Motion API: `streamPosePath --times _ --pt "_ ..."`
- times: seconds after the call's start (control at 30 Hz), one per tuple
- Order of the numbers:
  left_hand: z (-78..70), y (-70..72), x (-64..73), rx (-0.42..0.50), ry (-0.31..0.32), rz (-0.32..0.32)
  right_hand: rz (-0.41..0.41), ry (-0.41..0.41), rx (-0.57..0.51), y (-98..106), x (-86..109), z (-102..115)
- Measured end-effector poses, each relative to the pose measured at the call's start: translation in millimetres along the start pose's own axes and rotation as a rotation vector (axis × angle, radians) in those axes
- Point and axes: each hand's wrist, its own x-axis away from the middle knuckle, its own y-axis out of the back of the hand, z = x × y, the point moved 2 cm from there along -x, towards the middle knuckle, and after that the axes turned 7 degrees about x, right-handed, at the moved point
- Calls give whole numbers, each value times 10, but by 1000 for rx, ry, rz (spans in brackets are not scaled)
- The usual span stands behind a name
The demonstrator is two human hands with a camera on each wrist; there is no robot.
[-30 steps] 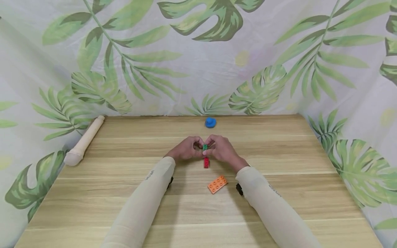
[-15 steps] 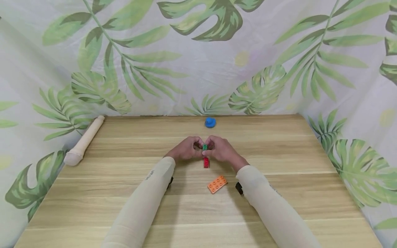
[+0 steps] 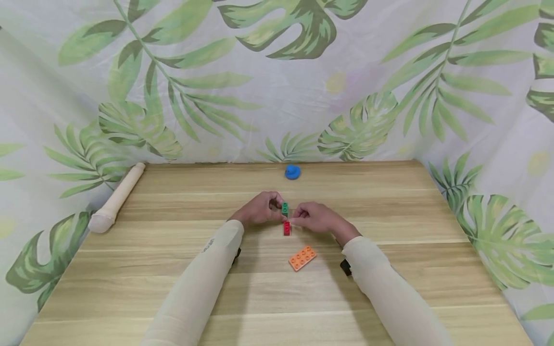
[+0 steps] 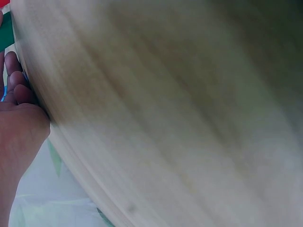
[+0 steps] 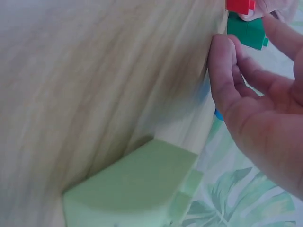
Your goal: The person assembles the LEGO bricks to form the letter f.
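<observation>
My left hand (image 3: 258, 207) pinches a small green toy brick (image 3: 284, 208) near the middle of the table. A small red brick (image 3: 287, 228) lies just in front of the green one. To their right is my right hand (image 3: 317, 216), its fingertips close to the red brick. The right wrist view shows the thumb and fingers of that hand apart, with nothing between them, near the green brick (image 5: 246, 31). In the left wrist view only part of the green brick (image 4: 6, 32) shows beside the left hand.
An orange studded brick (image 3: 302, 258) lies nearer the front, between the forearms. A blue toy duck (image 3: 292, 172) is at the back edge. A pale microphone-shaped object (image 3: 117, 198) lies at the left edge. A pale green block (image 5: 132, 184) appears low in the right wrist view.
My right hand has come away from the green brick, moving right and slightly toward the front. The left hand stays nearly still with the green brick in its fingers.
</observation>
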Motion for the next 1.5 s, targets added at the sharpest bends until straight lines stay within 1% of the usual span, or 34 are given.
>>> streamPosePath --times 0.1,0.23,0.3,0.37,0.47,0.5,0.6,0.8,0.9,1.0,1.17,1.27,1.5 --pt "6 -2 0 -6 -2 -7 70 119 4 -11 43 -1" --pt "10 -10 8 -11 -9 -9 170 311 -10 -28 108 -10" --pt "10 -11 16 -15 -12 -8 215 345 -23 -40 149 -18" --pt "5 -7 32 -15 -10 -10 257 337 -36 -59 188 -32" --pt "-3 4 54 -16 -9 -18 317 265 -42 -82 253 -33" --pt "-4 5 57 -17 -8 -19 331 242 -35 -90 273 -32" --pt "-2 2 51 -21 -15 -18 355 223 3 -115 321 -15" --pt "23 -4 33 -36 -28 -3 328 262 102 -188 331 -8" --pt "35 24 56 -43 -27 -13 306 295 114 -213 292 12" --pt "30 56 87 -47 -20 -28 292 311 107 -225 252 33" --pt "17 45 58 -49 -39 -19 258 259 57 -215 230 25" --pt "10 24 37 -39 -42 -16 242 245 26 -210 222 5" --pt "1 -12 27 -26 -29 -11 248 232 4 -212 214 -38"
